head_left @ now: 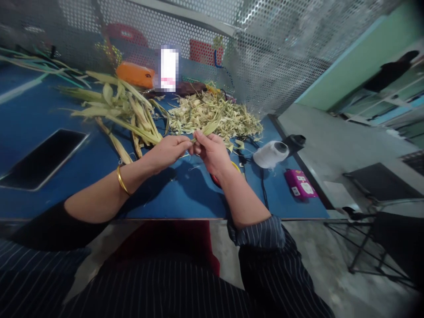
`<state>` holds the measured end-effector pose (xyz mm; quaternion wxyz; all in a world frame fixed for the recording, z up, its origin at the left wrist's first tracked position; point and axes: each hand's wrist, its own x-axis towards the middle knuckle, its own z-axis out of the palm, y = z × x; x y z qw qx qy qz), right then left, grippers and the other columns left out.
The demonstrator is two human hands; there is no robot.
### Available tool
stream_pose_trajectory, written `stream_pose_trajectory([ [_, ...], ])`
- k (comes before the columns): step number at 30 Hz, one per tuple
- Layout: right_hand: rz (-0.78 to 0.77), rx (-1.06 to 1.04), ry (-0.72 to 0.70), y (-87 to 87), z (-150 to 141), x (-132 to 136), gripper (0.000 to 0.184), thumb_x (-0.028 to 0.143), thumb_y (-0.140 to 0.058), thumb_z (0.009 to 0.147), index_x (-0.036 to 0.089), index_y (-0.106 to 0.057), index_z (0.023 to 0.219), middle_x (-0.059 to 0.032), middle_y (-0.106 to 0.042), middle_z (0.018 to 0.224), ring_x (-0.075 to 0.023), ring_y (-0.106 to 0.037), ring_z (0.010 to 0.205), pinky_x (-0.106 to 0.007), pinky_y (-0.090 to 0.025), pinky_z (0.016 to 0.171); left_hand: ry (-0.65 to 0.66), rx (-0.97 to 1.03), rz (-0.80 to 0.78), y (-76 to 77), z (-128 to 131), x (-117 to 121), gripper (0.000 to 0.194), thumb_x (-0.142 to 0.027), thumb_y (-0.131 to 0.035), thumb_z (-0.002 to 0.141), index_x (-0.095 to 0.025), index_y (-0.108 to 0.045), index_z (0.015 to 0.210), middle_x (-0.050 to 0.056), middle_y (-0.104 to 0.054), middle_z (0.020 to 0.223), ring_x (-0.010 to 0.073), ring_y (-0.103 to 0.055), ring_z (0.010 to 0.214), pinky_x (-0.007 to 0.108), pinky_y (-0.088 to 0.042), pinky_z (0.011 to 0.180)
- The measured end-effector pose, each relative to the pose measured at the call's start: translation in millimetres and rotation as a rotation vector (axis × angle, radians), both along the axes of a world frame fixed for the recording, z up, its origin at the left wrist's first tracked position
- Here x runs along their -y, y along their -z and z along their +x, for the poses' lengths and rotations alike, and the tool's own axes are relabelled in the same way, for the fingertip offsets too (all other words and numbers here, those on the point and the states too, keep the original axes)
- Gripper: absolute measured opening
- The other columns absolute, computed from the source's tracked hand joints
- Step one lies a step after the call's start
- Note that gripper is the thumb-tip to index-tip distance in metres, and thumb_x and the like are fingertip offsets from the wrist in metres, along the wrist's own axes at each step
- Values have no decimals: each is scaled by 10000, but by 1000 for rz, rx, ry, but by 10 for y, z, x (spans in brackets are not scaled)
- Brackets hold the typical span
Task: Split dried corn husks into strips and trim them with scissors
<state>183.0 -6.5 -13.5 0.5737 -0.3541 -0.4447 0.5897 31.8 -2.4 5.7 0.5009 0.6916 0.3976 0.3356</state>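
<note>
Single head cam, facing fwd & down, close over hands [214,153] & blue tbl [285,203], wide view

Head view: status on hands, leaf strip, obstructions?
Left hand and right hand pinching pale green leaf strip. Shredded leaf heap just beyond. Red-and-yellow object, partly hidden, near right hand.

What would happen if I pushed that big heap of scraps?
The scraps would probably scatter, since they lie loose. They'd likely feel light, because the pieces look thin. Some might cling together where bits overlap.
</note>
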Motion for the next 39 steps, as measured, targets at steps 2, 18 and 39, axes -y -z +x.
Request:
stream_pose_trajectory([
  [2, 9, 40, 29, 16, 5, -17, 339, 469, -770, 706, 169, -614, 680, 68, -499, 463, -77, -481, 468, -230, -407, 539, -7, -98, 120, -5, -34, -31, 282, -293, -537, 846, -176, -586, 595, -30, -391, 516, 94, -324, 493, 231, -229, 476],
  [18, -132, -224, 90, -109, 52, -38, 306, 427, -721, 789, 170, -572, 715, 111, -352, 494, -23, -265, 404, -188, -246, 414, 29, -338, 219, 9, -110, -173, 369, -441, -480, 877, -184, -567, 627, -29, -428, 518, 112, -371, 519, 241, -270, 508],
  [39, 71, -173, 470, -157, 200, -126, 252, 349, -763, 692, 163, -603, 637, 48, -598, 539, -67, -565, 447, -198, -408, 460, 38, -461, 373, -144, -266, -179, 363, -397, -405, 907, -186, -581, 670, -7, -581, 651, 136, -492, 615, 262, -337, 625],
])
